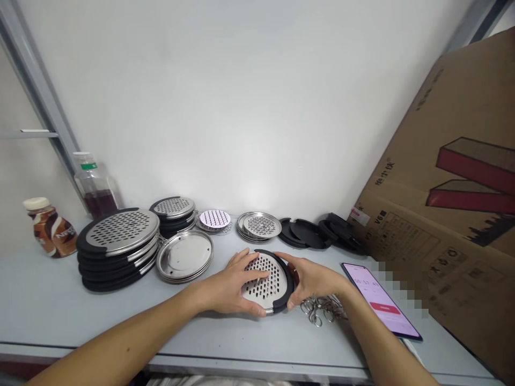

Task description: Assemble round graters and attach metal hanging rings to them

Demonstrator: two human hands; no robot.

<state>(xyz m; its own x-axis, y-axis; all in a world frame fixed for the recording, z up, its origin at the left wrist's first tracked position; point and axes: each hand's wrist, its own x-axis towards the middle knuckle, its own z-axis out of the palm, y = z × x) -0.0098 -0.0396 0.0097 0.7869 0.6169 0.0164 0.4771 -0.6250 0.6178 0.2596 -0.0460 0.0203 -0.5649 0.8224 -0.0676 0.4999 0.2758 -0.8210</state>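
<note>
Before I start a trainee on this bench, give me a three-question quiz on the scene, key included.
1. True or false: the person's right grip touches the black rim of the disc.
2. Which of these lies nearest the cardboard box?
a) the clear bottle
b) the phone
c) the tall stack at left
3. Fill in: the person's left grip rests on the disc's ____ metal face.

Key: 1. True. 2. b, the phone lies right beside it. 3. Perforated.
</note>
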